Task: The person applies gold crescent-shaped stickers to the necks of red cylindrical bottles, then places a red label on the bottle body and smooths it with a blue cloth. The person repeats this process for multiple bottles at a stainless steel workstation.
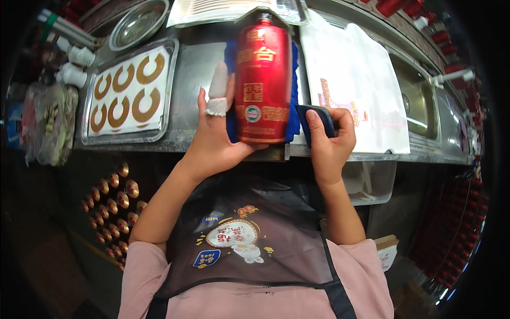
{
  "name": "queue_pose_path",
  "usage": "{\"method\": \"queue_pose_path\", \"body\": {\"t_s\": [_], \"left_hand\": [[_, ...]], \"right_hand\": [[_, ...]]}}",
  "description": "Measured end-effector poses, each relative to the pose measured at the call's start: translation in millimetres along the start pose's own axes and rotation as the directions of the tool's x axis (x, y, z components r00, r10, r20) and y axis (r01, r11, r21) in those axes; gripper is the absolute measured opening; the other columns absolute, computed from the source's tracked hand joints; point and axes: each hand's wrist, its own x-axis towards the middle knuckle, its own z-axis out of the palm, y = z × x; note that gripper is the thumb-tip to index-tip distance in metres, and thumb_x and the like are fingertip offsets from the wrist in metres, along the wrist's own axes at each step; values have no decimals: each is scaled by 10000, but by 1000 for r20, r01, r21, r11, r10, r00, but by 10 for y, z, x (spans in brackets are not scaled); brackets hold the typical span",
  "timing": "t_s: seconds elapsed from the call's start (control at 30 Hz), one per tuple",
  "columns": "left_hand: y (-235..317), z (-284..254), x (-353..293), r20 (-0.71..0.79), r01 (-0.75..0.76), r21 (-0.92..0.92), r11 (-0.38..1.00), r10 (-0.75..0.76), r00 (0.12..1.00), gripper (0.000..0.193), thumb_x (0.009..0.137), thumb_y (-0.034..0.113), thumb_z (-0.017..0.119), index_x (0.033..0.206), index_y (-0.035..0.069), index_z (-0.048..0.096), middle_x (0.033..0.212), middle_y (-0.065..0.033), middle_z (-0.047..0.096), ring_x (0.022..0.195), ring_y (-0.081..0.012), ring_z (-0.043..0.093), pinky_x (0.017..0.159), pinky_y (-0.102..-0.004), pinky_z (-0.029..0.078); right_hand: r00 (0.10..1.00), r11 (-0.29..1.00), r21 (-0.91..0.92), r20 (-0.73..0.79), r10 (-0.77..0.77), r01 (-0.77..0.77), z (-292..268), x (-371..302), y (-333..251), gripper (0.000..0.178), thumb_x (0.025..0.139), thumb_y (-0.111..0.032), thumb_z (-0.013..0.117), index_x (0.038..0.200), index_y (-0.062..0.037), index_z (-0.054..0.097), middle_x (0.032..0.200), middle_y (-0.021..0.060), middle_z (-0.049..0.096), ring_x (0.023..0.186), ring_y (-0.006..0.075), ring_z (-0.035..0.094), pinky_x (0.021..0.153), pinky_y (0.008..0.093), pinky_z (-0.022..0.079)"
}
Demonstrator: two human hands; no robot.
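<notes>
A glossy red bottle [263,80] with gold print and a dark neck stands out in the middle, its neck pointing away from me and its base toward me. My left hand [210,135] holds it low on the left. The thumb runs under the base, and one finger slips behind the bottle's edge. Another finger, in a white finger cot [217,93], stretches up alongside. Behind the bottle, a blue cloth [293,114] shows on both sides. My right hand [333,141] pinches a dark blue flat pad [317,123] just right of the bottle, apart from it.
A clear-rimmed tray [171,69] with several gold C-shaped pieces lies on the metal counter [194,69] at left, below a metal bowl [139,24]. White sheets [350,69] cover the right side, beside a sink [433,119]. Several gold-and-red caps [114,207] stand low at left.
</notes>
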Motion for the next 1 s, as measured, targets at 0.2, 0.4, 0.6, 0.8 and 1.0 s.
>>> {"method": "queue_pose_path", "body": {"t_s": [0.2, 0.4, 0.6, 0.8, 1.0], "left_hand": [[-26, 43, 26, 76, 158, -328, 931, -141, 987, 1265, 714, 355, 921, 1618, 21, 101, 1554, -168, 463, 1565, -355, 191, 1241, -537, 39], [-45, 54, 27, 2, 40, -149, 988, -40, 999, 1337, 728, 361, 910, 1616, 11, -27, 1493, -147, 555, 1506, -306, 361, 1245, -500, 32], [-52, 83, 26, 1, 101, -275, 956, -105, 994, 1371, 713, 401, 907, 1616, 26, -54, 1480, -130, 570, 1491, -316, 390, 1220, -587, 12], [-31, 92, 46, -46, -29, 140, 990, 35, 998, 1318, 746, 384, 897, 1624, 41, -25, 1604, -149, 412, 1507, -328, 355, 1230, -563, 115], [38, 51, -42, -134, 6, 30, 1000, -2, 991, 1068, 744, 369, 879, 1587, 51, 305, 1602, -171, 410, 1528, -342, 285, 1234, -569, 125]], "right_hand": [[881, 901, 40, 196, -431, 432, 137, -150, -190, 206, 842, -109, 824, 953, -49, 661, 865, 95, 650, 777, 239, 637, 702, 342, 497], [990, 978, 203, 138, 23, -52, 134, 62, 89, 211, 912, -183, 782, 943, -25, 645, 833, 78, 638, 733, 153, 605, 684, 300, 493], [991, 957, 274, 56, -120, 101, 20, 22, 9, 230, 898, -165, 812, 950, -21, 640, 869, 47, 622, 760, 127, 586, 692, 275, 482], [995, 996, 25, -39, -89, 90, 109, 153, -176, 211, 924, -132, 777, 899, -12, 605, 852, 45, 623, 747, 114, 581, 679, 257, 486], [979, 981, 6, 73, -192, 192, 124, 229, -147, 192, 926, -147, 776, 976, -18, 643, 881, 45, 628, 804, 132, 588, 737, 271, 479]]}}
